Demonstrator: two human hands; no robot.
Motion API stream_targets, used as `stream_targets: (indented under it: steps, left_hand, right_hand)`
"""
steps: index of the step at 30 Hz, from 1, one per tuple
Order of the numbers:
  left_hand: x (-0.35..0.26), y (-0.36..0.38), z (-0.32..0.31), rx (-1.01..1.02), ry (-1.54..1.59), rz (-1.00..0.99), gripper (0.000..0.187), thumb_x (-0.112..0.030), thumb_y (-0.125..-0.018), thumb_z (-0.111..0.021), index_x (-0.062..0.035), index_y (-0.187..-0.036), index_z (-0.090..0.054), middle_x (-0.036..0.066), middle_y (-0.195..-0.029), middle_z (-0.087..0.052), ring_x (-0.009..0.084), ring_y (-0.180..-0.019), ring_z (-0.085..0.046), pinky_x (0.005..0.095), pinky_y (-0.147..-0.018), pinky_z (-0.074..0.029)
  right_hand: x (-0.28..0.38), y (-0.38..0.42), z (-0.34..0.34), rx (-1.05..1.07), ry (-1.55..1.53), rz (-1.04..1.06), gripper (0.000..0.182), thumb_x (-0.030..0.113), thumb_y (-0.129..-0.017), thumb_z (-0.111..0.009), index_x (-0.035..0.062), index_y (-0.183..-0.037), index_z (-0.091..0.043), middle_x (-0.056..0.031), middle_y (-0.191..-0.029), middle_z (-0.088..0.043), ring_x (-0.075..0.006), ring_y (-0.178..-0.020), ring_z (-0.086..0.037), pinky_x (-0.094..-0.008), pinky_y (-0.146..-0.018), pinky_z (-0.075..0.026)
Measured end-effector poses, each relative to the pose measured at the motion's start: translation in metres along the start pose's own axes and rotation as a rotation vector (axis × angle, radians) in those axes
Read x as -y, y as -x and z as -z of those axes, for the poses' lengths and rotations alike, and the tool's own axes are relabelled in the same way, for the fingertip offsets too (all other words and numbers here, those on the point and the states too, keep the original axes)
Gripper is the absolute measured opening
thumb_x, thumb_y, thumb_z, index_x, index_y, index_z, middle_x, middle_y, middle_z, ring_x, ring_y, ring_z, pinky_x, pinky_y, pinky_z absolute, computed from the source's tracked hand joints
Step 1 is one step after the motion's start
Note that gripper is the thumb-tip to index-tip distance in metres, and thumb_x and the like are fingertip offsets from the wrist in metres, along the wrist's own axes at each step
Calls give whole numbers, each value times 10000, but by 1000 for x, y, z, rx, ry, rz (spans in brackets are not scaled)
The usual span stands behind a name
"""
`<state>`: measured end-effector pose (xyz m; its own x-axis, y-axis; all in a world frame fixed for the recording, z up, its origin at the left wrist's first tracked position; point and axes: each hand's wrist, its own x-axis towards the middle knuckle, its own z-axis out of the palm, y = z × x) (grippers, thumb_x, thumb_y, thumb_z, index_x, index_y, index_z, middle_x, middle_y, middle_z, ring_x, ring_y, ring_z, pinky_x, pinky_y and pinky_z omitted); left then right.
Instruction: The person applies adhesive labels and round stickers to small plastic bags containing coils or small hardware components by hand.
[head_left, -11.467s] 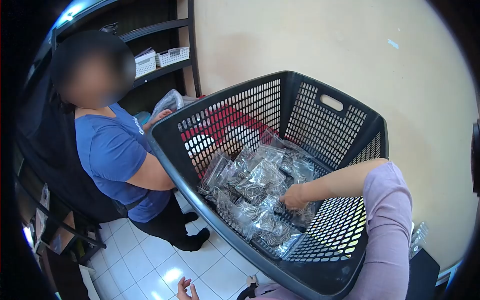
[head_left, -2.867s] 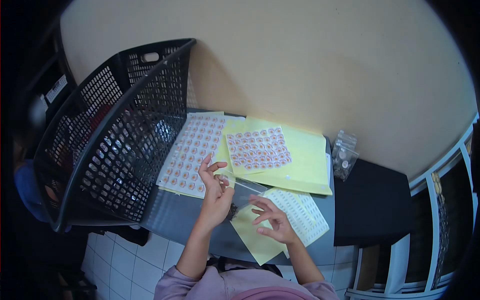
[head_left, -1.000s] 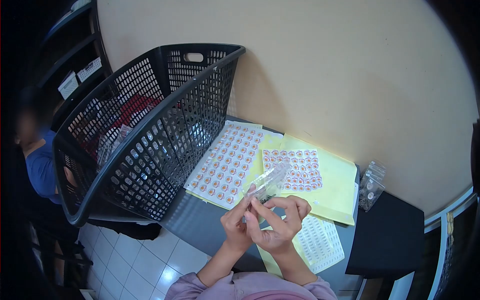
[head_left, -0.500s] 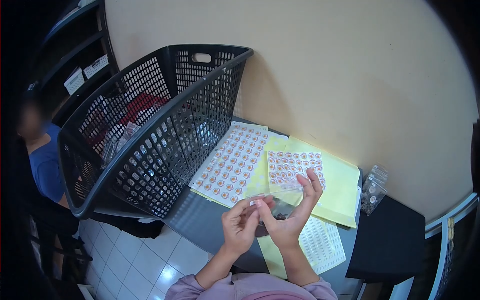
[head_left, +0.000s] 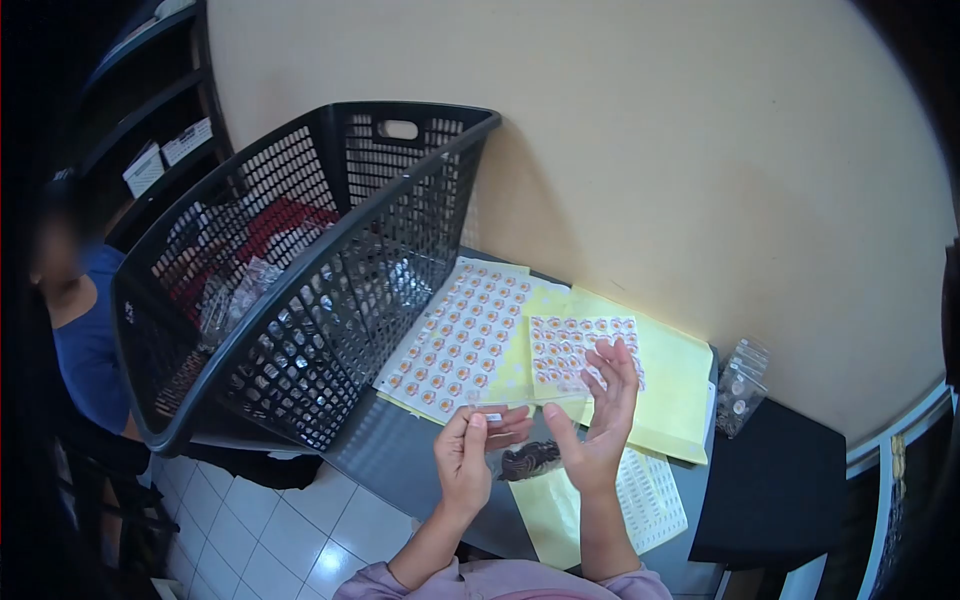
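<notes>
My left hand (head_left: 464, 462) pinches the upper left side of a clear plastic bag (head_left: 510, 440) between thumb and fingers. Dark, coiled-looking contents (head_left: 530, 461) lie at the bottom of the bag. A small white label (head_left: 491, 416) sits at its top, beside my left thumb. My right hand (head_left: 600, 425) is at the bag's right edge, its thumb and fingers apart and the palm turned toward the bag. Behind the hands lie a small sheet of round orange-and-white stickers (head_left: 570, 340) and a larger sticker sheet (head_left: 455, 335).
A big black perforated basket (head_left: 330, 290) holding plastic-wrapped items stands on the left of the grey table (head_left: 375, 440). Yellow paper (head_left: 670, 400) and a sheet of small labels (head_left: 650, 500) lie at right. Filled clear bags (head_left: 742, 385) are by the wall. A person in blue (head_left: 90, 335) is at far left.
My hands have drawn apart. The right thumb has come away from the left fingers, and the right fingers have spread. The label and the dark contents now show more plainly.
</notes>
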<state>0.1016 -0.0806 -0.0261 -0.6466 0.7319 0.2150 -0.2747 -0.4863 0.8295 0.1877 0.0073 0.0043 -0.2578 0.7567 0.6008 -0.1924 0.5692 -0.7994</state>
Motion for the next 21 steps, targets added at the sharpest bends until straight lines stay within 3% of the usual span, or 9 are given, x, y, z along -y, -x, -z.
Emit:
stream_targets:
  steps: [3,5,7,9,11,13,15,16,21]
  left_hand:
    - [-2,-4,-5,-23,-22,27,223,-126,-907,-346,51,-957,-472,213,-886,-592,252,-790,-614,334,-706,-521]
    - [1,-6,-9,-26,-43,15,203,-148,-887,-408,32,-915,-499,189,-874,-590,223,-728,-616,357,-625,-545]
    - [5,-7,-13,-18,-58,-29,148,-109,-863,-446,21,-906,-503,170,-861,-596,211,-727,-613,350,-619,-546]
    - [12,-6,-18,51,-34,-22,120,-80,-843,-472,4,-924,-500,145,-840,-601,191,-727,-608,346,-607,-547]
    - [20,-1,-30,-8,128,50,94,-38,-833,-471,20,-901,-500,126,-784,-608,206,-723,-617,328,-620,-544]
    - [32,6,-38,143,152,81,118,-43,-836,-464,17,-934,-492,129,-864,-595,203,-815,-603,340,-666,-542]
    - [36,14,-58,235,44,125,191,-66,-842,-461,4,-1019,-457,179,-1065,-528,221,-1021,-519,352,-790,-488]
    - [33,16,-64,384,51,164,260,-79,-840,-458,-15,-1087,-409,213,-1269,-361,237,-1201,-343,360,-929,-353]
    - [54,27,-51,459,-124,118,273,-30,-797,-459,-33,-1068,-423,207,-1370,-200,239,-1253,-248,338,-987,-213]
  right_hand:
    - [3,-10,22,98,31,-45,788,88,-626,-703,3,-1273,-261,-144,-1132,-445,-236,-1056,-453,-360,-873,-380]
    - [1,-8,35,99,55,-65,799,135,-620,-736,4,-1266,-286,-129,-1099,-473,-217,-999,-496,-342,-852,-399]
    - [2,1,51,364,81,-252,792,167,-618,-752,12,-1257,-310,-115,-1108,-478,-206,-966,-512,-324,-817,-425]
    - [-3,14,71,571,131,-196,635,206,-650,-736,18,-1175,-432,-108,-1042,-538,-174,-901,-539,-301,-743,-452]
    - [3,27,87,609,158,-279,479,175,-692,-700,23,-1101,-503,-95,-963,-579,-160,-839,-562,-291,-720,-456]
    - [4,43,109,549,163,-334,425,145,-701,-687,23,-1073,-521,-87,-939,-589,-156,-815,-571,-282,-715,-457]
    - [2,59,131,506,157,-382,372,116,-710,-674,24,-1045,-539,-79,-916,-599,-151,-790,-579,-273,-709,-458]
    - [-1,66,145,384,139,-385,352,99,-708,-674,22,-1027,-546,-76,-916,-599,-144,-790,-581,-265,-710,-457]
    - [-32,81,248,-301,41,-347,369,-56,-732,-594,-10,-1079,-477,-68,-980,-535,-117,-881,-530,-234,-754,-448]
